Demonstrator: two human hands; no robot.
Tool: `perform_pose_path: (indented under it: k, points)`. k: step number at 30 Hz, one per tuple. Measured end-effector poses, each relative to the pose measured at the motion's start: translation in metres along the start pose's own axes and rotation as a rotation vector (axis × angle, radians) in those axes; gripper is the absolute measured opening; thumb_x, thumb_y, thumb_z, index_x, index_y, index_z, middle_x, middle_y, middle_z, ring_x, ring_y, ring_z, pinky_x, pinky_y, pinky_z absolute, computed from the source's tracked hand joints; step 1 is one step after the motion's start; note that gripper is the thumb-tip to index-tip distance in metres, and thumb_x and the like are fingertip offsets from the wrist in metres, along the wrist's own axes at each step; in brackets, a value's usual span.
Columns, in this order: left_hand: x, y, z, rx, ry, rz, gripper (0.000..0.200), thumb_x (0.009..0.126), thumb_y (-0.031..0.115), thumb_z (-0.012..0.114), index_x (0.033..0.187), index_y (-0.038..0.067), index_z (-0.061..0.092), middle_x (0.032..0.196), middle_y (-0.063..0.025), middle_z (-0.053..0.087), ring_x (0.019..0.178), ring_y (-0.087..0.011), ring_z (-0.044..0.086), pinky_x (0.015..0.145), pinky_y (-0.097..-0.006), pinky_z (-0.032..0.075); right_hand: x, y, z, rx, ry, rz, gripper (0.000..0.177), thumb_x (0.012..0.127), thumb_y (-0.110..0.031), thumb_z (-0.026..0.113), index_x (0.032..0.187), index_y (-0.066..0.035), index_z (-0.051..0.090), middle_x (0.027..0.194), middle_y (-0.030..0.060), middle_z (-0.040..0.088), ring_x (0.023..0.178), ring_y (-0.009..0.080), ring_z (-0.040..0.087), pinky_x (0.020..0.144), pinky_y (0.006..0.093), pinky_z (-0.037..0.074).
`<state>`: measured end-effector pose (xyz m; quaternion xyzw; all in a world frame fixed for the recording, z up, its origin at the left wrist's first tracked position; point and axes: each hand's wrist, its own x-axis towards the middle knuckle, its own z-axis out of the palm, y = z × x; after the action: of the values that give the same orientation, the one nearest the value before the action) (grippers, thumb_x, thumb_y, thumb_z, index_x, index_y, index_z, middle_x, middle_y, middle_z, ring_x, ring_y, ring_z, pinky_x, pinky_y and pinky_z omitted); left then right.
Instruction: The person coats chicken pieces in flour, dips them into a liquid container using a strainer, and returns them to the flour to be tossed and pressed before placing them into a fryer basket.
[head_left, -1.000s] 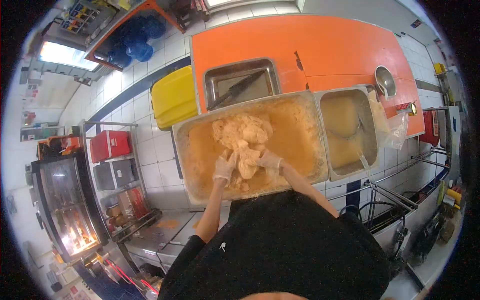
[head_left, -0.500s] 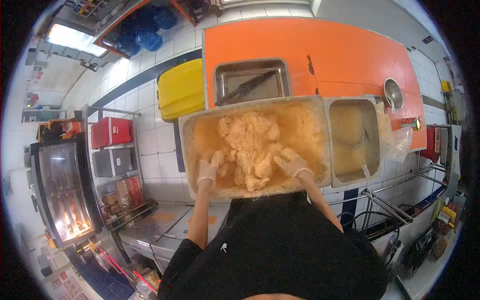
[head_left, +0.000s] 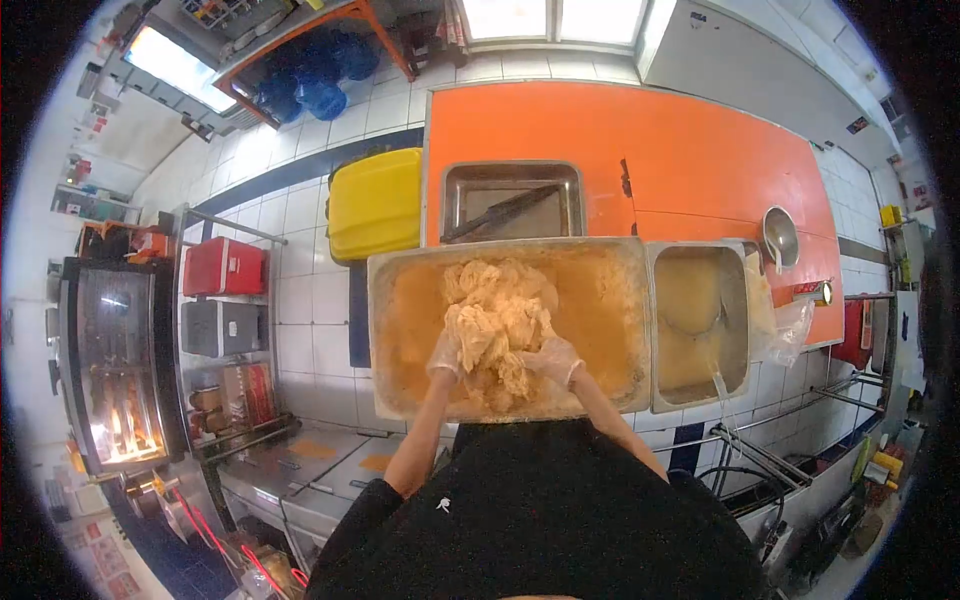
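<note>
A heap of flour-coated chicken pieces (head_left: 492,325) sits in the large metal tub (head_left: 382,385) of orange-tan breading flour. My left hand (head_left: 446,356), in a clear plastic glove, cups the heap from its left side, with its fingers partly hidden by the chicken. From the right, my right hand (head_left: 553,360), gloved the same way, curls its fingers against the pieces. Between them the chicken is bunched up near the tub's front half. Loose flour covers the tub's bottom around the heap.
Right of the tub stands a smaller metal pan (head_left: 692,285) of cloudy liquid with a wire-rimmed tool in it. Behind are an orange table (head_left: 720,160), a metal tray (head_left: 510,200) and a steel bowl (head_left: 780,238). A yellow bin (head_left: 375,205) stands at left.
Both hands have come inward from the heap's sides, gathering and lifting chicken pieces between them. The camera view has shifted, so the tub appears lower.
</note>
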<state>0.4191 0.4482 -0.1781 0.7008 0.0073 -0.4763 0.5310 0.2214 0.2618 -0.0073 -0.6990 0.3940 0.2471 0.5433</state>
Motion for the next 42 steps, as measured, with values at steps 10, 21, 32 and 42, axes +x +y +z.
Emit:
perform_pose_path:
  k: [10,21,32,42]
  points:
    - [-0.062,0.145,0.007,0.391,0.086,0.069,0.064,0.103,0.053,0.030,0.128,0.002,0.058,0.140,-0.0122,0.051,0.114,-0.0273,0.053,0.100,-0.0395,0.040,0.079,0.046,-0.046,0.147,0.494,0.172,0.084,0.076,-0.069,0.064,0.124,0.000,0.060,0.112,0.0266,0.066,0.103,0.0344,0.066,0.092,0.0431,0.049]
    - [-0.051,0.126,0.072,0.159,-0.008,-0.089,0.070,0.091,0.042,0.066,0.144,0.003,0.041,0.135,-0.0082,0.052,0.114,-0.0223,0.052,0.099,-0.0380,0.042,0.166,0.034,-0.005,-0.163,0.282,0.065,0.082,0.090,-0.053,0.058,0.145,0.001,0.030,0.121,0.0183,0.060,0.073,0.0280,0.064,0.062,0.0406,0.052]
    - [-0.081,0.170,0.006,1.228,0.113,0.031,0.074,0.094,0.063,0.036,0.127,-0.001,0.057,0.116,-0.0270,0.064,0.102,-0.0419,0.063,0.093,-0.0462,0.047,0.086,0.080,-0.015,0.045,0.636,-0.038,0.062,0.098,-0.055,0.039,0.106,0.003,0.061,0.097,0.0182,0.065,0.067,0.0337,0.060,0.065,0.0423,0.051]
    - [-0.095,0.078,0.046,0.891,0.331,-0.144,0.093,0.082,0.073,0.050,0.137,-0.002,0.049,0.129,-0.0301,0.056,0.119,-0.0410,0.056,0.098,-0.0458,0.046,0.154,0.139,0.054,-0.338,0.334,0.003,0.057,0.097,-0.039,0.047,0.142,-0.004,0.039,0.106,0.0251,0.067,0.094,0.0355,0.064,0.081,0.0398,0.052]
